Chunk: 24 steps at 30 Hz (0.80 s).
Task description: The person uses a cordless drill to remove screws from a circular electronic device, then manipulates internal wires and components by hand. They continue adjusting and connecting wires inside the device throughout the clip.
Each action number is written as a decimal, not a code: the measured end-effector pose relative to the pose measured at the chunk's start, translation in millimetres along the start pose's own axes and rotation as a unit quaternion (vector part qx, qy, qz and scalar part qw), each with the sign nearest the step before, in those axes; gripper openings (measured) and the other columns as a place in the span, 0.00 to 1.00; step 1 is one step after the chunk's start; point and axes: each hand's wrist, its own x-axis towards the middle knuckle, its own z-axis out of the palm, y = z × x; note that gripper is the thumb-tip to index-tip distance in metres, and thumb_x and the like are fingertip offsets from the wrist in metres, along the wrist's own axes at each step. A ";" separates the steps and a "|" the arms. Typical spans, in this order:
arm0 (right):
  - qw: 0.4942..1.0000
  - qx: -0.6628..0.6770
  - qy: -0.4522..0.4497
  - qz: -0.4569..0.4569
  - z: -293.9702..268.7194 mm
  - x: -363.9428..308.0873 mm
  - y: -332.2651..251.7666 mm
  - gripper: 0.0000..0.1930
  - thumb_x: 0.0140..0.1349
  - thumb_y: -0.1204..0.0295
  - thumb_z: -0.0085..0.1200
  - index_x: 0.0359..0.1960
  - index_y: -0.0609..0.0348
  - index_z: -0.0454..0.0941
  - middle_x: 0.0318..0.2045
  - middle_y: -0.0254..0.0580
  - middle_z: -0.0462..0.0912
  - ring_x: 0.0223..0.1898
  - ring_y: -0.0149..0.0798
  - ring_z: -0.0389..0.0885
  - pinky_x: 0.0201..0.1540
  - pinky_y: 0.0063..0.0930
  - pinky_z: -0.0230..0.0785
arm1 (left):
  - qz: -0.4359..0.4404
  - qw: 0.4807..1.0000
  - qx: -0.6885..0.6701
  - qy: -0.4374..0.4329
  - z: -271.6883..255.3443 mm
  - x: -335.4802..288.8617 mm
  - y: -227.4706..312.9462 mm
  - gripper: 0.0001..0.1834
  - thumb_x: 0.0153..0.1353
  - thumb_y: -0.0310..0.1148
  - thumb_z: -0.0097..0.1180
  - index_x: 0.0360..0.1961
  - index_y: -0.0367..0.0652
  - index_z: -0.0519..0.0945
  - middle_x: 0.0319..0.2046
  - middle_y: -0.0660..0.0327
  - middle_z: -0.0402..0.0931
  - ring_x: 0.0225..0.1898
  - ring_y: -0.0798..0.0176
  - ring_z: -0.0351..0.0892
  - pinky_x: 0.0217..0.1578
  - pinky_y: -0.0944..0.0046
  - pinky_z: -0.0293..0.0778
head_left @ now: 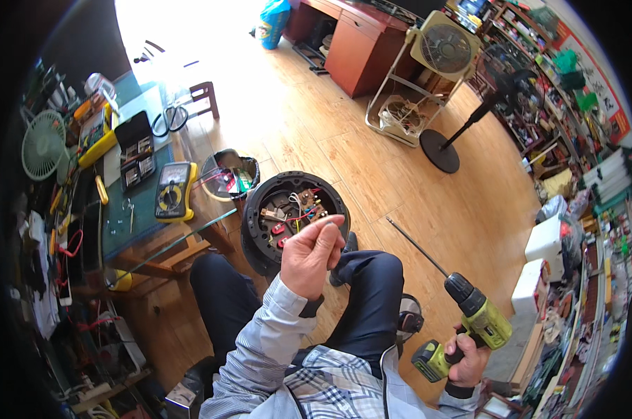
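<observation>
My right hand [471,364] is wrapped round the handle of a yellow-green cordless drill [489,325], held out to the right of my knee. A long thin driver bit [419,246] sticks out of its black chuck, pointing away and to the left. Between my knees stands a round black appliance housing [251,234], its inside exposed. A brown circuit board [310,204] and coloured wires lie within it. My left hand [313,253] is over the housing's near right rim, thumb and fingers pinched together; whatever they hold is too small or hidden to make out.
On the left, a green-topped workbench [124,227] carries a yellow multimeter [174,192], a case of small bits [137,150] and scissors [170,120]. A waste bin [232,171] stands beside the housing. A standing fan's round base [439,150] is ahead right; crowded shelves line the right.
</observation>
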 end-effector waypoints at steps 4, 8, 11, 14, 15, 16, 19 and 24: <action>1.000 -0.016 0.020 0.009 -7.7 -6.3 10.9 0.25 0.66 0.84 0.64 0.65 0.69 0.77 0.48 0.56 0.89 0.29 0.36 0.84 0.34 0.31 0.81 | -0.018 0.981 0.193 -0.009 -25.4 14.4 -14.1 0.21 0.86 0.37 0.59 0.70 0.37 0.85 0.33 0.71 0.80 0.28 0.78 0.72 0.28 0.74 0.68; 0.999 -0.037 0.006 0.018 -11.2 -2.6 24.0 0.26 0.64 0.84 0.66 0.65 0.68 0.77 0.46 0.54 0.90 0.30 0.34 0.84 0.33 0.29 0.81 | -0.035 0.941 0.329 -0.065 -57.1 51.8 -25.7 0.15 0.85 0.33 0.57 0.59 0.34 0.88 0.35 0.64 0.85 0.30 0.74 0.80 0.32 0.72 0.79; 0.999 -0.019 0.006 0.042 -14.8 1.8 35.4 0.26 0.64 0.84 0.66 0.65 0.67 0.77 0.46 0.53 0.91 0.30 0.34 0.84 0.32 0.29 0.81 | -0.100 0.954 0.271 -0.081 -67.4 70.3 -33.8 0.15 0.87 0.33 0.54 0.64 0.34 0.84 0.35 0.64 0.83 0.32 0.71 0.84 0.34 0.69 0.84; 0.998 0.002 0.017 0.059 -21.4 0.7 46.6 0.25 0.65 0.83 0.66 0.64 0.67 0.78 0.47 0.53 0.91 0.30 0.34 0.84 0.33 0.29 0.81 | -0.130 0.948 0.264 -0.119 -68.0 78.2 -44.6 0.16 0.88 0.32 0.52 0.65 0.34 0.82 0.37 0.63 0.81 0.33 0.69 0.86 0.35 0.68 0.85; 0.998 0.005 0.018 0.067 -23.7 0.2 49.8 0.25 0.65 0.83 0.66 0.65 0.66 0.78 0.47 0.52 0.90 0.30 0.34 0.84 0.34 0.29 0.81 | -0.122 0.943 0.279 -0.135 -68.0 80.1 -46.6 0.16 0.88 0.32 0.52 0.65 0.34 0.81 0.38 0.63 0.81 0.34 0.69 0.86 0.35 0.68 0.85; 0.997 0.009 0.018 0.071 -26.2 -0.4 52.7 0.25 0.65 0.83 0.66 0.65 0.65 0.78 0.47 0.52 0.90 0.30 0.34 0.84 0.34 0.29 0.81 | -0.126 0.935 0.297 -0.146 -67.9 81.4 -48.1 0.15 0.88 0.32 0.51 0.65 0.34 0.81 0.38 0.62 0.81 0.34 0.69 0.87 0.35 0.68 0.85; 0.996 0.022 0.023 0.081 -31.2 -2.4 59.0 0.26 0.65 0.82 0.66 0.66 0.64 0.78 0.48 0.52 0.89 0.30 0.34 0.83 0.34 0.30 0.81 | -0.111 0.917 0.349 -0.155 -66.5 82.7 -49.5 0.14 0.88 0.32 0.51 0.62 0.34 0.80 0.42 0.59 0.85 0.38 0.67 0.89 0.36 0.67 0.85; 0.996 0.043 0.029 0.071 -33.2 -2.0 60.1 0.26 0.65 0.83 0.66 0.66 0.66 0.78 0.49 0.52 0.89 0.31 0.33 0.83 0.35 0.29 0.81 | 0.000 0.893 0.424 -0.151 -57.9 83.4 -49.7 0.11 0.84 0.29 0.57 0.59 0.33 0.82 0.44 0.58 0.89 0.38 0.66 0.89 0.39 0.67 0.83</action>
